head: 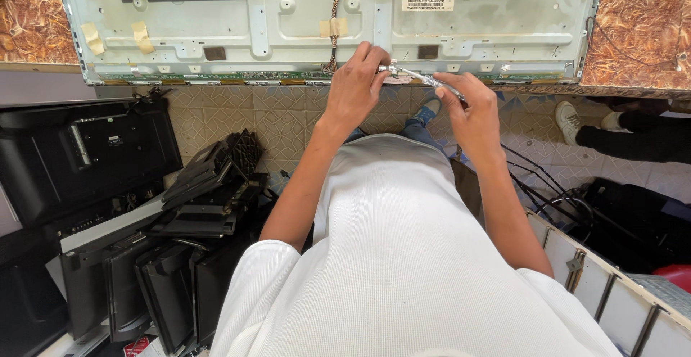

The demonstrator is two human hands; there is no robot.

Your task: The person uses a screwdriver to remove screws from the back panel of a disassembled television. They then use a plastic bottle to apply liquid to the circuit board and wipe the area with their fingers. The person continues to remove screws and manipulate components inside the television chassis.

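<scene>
Two hands work at the panel's lower edge, at 12 o'clock from my view. My left hand has its fingers pinched narrow on the tip of a screwdriver; my right hand has its fingers closed around the handle. A twisted cable runs up the panel. Black monitors are stacked at 8 o'clock on the floor.

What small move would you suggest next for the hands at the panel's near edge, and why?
Probably steady the tip and turn: the right hand holds a thin clear-handled screwdriver, whose tip meets the left hand fingers at the near edge of the pale grey metal display back panel.
</scene>
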